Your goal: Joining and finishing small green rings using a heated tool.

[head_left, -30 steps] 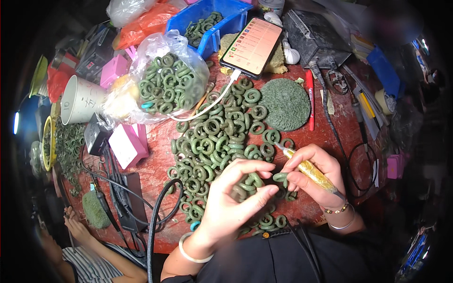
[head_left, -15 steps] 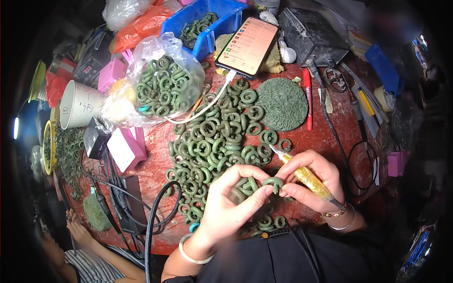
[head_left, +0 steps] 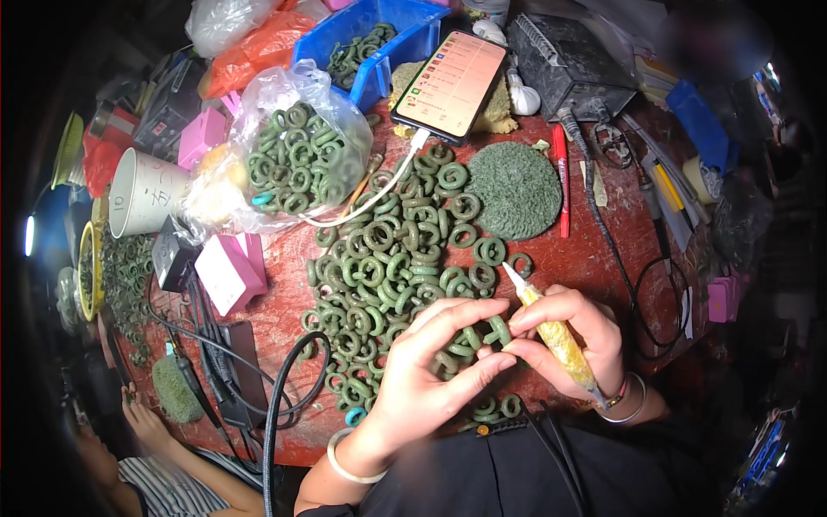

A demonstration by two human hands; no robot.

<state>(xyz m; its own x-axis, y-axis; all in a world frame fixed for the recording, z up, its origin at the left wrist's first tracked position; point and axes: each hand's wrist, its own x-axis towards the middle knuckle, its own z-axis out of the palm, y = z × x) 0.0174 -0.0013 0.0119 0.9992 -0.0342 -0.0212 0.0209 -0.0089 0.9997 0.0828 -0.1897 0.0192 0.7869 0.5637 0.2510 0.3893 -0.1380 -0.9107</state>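
My right hand [head_left: 581, 340] grips a pen-shaped tool [head_left: 562, 343] wrapped in yellow, its pale pointed tip angled up and left. The thumb and forefinger of that hand also pinch a small green ring [head_left: 497, 331]. Around the ring's left side curls my left hand [head_left: 431, 370], thumb and forefinger apart. Several more green rings [head_left: 463, 343] show inside its curl and seem to lie against the palm; its other fingers are mostly hidden. Just beyond the hands spreads a large pile of green rings [head_left: 375, 271] on the red table [head_left: 280, 297].
A bag of rings [head_left: 301, 159], a blue bin [head_left: 372, 84] and a lit phone [head_left: 452, 86] stand at the back. Right of the pile lie a round green pad [head_left: 515, 191], a red pen [head_left: 562, 181] and black cables [head_left: 616, 258]. Another person's hand [head_left: 145, 420] rests at lower left.
My left thumb and forefinger have parted from the ring, which has turned more upright in my right fingers. The tool has tilted steeper.
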